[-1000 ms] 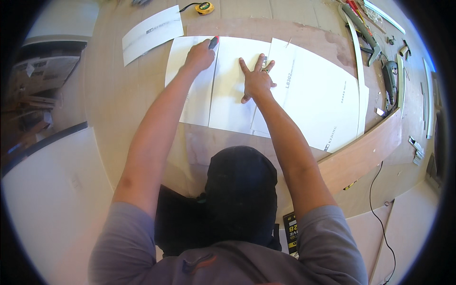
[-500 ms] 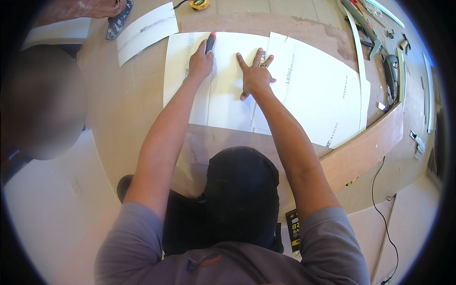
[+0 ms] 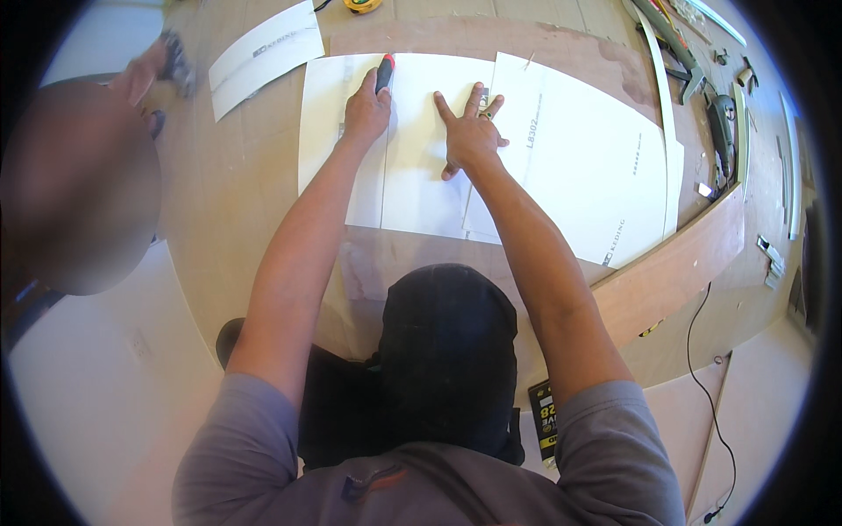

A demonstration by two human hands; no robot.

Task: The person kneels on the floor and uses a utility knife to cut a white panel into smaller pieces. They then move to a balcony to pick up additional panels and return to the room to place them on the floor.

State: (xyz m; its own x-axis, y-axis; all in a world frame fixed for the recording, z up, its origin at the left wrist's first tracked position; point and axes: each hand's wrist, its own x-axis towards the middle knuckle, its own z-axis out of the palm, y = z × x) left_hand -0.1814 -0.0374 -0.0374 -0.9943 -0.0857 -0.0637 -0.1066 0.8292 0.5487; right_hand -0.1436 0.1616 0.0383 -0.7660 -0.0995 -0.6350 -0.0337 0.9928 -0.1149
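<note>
My left hand (image 3: 366,114) is closed around a red-and-black utility knife (image 3: 385,74), near the far edge of a white sheet (image 3: 421,188). A straight line runs across that sheet from the knife toward me; whether it is a cut or a seam I cannot tell. With fingers spread, my right hand (image 3: 472,138) presses flat beside the left edge of a second white panel (image 3: 579,167), which overlaps the first. Both sheets rest on a brown board (image 3: 421,39). The knife's blade cannot be made out.
A loose white offcut (image 3: 263,61) and a yellow tape measure (image 3: 361,5) lie at the far side. Power tools (image 3: 722,131), strips and a long wooden plank (image 3: 680,263) are on the right, with a black cable (image 3: 702,386). A person (image 3: 145,74) is at the left.
The other person's foot has shifted left and blurred. My view has moved slightly, while both hands keep almost the same place on the sheets.
</note>
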